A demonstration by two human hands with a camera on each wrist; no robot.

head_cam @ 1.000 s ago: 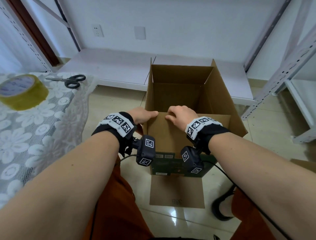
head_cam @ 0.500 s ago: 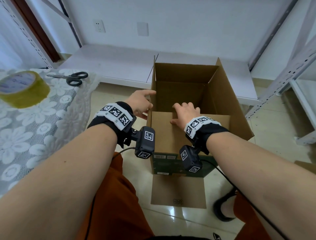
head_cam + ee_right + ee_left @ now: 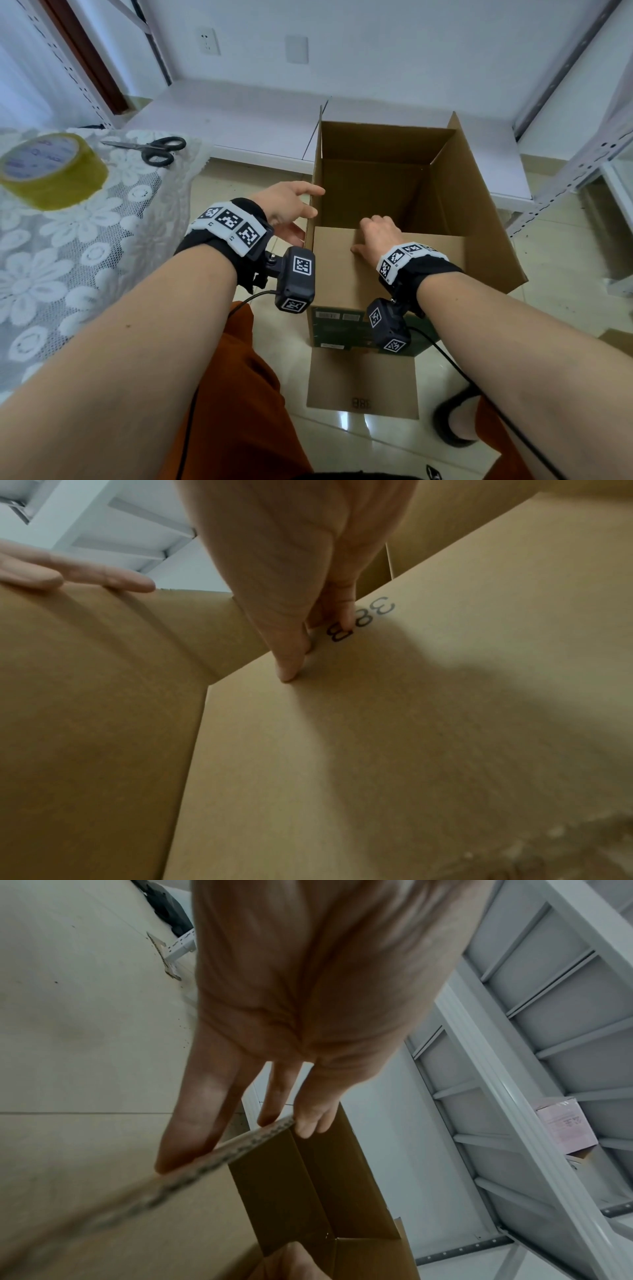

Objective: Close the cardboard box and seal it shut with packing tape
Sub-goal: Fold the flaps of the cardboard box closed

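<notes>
An open cardboard box [image 3: 479, 222] stands on the floor in front of me. Its near flap [image 3: 342, 274] is folded inward, almost level. My right hand [image 3: 376, 233] grips that flap's far edge, fingers curled over it and thumb [image 3: 291, 669] pressed on top beside the printed "38B". The left flap [image 3: 317, 154] stands upright. My left hand [image 3: 287, 209] pinches the left flap's edge [image 3: 222, 1148], thumb inside and fingers outside. The far and right flaps also stand up. A yellowish roll of packing tape [image 3: 51, 171] lies on the table at left.
Black-handled scissors [image 3: 154, 149] lie behind the tape on the lace-covered table [image 3: 68, 257]. A low white shelf [image 3: 239, 130] runs behind the box, and metal racking [image 3: 565, 164] stands at right. A cardboard flap [image 3: 359, 383] lies flat on the tiled floor near my feet.
My left hand let go of the near flap and moved left to take hold of the upright left flap. My right hand stayed on the near flap and pushed it further inward.
</notes>
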